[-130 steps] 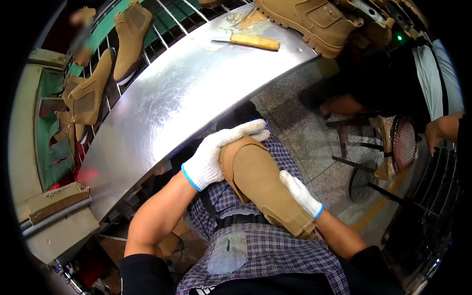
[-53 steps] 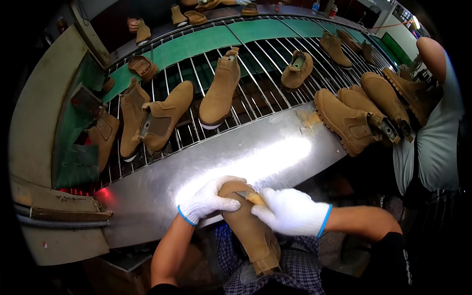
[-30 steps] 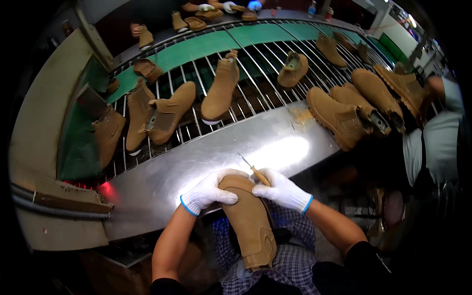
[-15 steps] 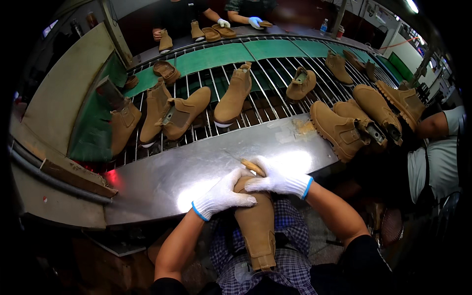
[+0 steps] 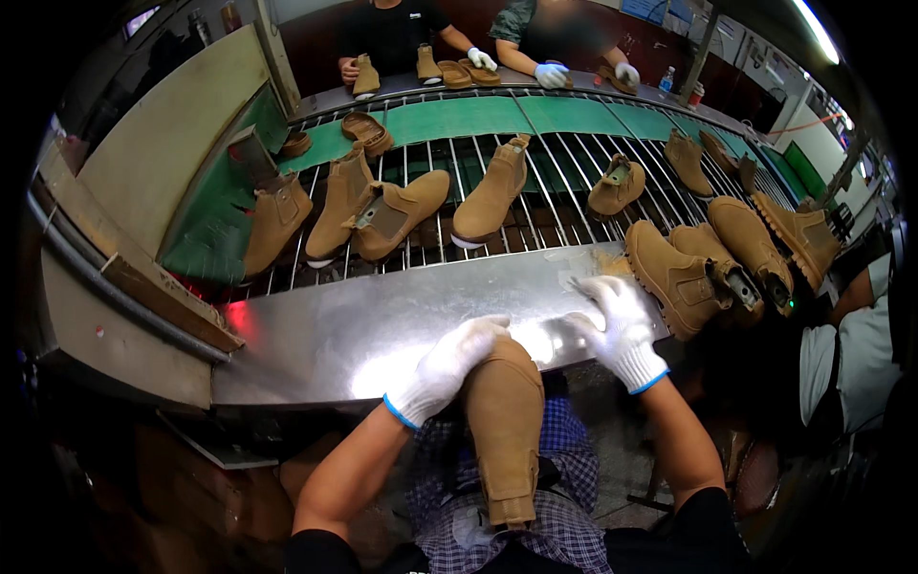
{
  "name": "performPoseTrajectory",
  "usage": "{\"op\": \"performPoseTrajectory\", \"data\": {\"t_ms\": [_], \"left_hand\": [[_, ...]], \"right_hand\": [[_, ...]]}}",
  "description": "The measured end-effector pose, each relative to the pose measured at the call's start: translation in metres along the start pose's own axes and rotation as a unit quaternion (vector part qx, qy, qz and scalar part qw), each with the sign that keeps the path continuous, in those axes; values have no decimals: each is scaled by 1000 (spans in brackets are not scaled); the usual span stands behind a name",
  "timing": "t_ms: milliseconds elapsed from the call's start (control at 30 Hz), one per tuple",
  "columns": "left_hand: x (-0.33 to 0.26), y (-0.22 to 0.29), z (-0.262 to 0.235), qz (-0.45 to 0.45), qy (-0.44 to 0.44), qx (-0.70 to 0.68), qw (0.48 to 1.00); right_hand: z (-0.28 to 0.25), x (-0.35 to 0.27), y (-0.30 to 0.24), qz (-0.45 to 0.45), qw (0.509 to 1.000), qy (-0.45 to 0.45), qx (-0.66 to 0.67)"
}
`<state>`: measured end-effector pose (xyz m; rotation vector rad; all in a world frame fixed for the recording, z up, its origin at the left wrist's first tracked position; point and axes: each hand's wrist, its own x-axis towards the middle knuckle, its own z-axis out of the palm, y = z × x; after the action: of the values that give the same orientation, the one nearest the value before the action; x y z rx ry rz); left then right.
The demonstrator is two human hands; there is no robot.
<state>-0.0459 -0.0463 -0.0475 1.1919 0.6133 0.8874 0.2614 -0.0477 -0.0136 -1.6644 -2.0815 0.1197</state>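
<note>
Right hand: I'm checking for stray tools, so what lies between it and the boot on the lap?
In the head view, only bare shiny steel table lies between the right hand and the boot; the left hand rests on the boot.

A polished steel worktable [image 5: 382, 335] mirrors the overhead light along a factory line. Behind it, metal roller bars [image 5: 535, 182] cross a green conveyor belt [image 5: 574, 115] carrying tan suede boots [image 5: 492, 191]. A beige panel [image 5: 163, 124] angles up at left. Two workers [image 5: 459, 38] stand at the far side. A strip light [image 5: 813, 29] glows at top right, the room's edges falling dark.
</note>
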Motion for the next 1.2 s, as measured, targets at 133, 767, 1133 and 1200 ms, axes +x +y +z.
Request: {"op": "performPoseTrajectory", "data": {"t_ms": [133, 767, 1133, 1200], "left_hand": [[-6, -13, -6, -19, 28, -183, 983], [-26, 188, -11, -185, 76, 628, 752], [-49, 163, 3, -197, 167, 600, 757], [-43, 168, 9, -225, 175, 612, 737]], "right_hand": [[17, 1, -97, 13, 913, -175, 368], [52, 78, -68, -63, 827, -126, 544], [190, 92, -27, 123, 280, 109, 946], [165, 87, -43, 116, 242, 45, 962]]}}
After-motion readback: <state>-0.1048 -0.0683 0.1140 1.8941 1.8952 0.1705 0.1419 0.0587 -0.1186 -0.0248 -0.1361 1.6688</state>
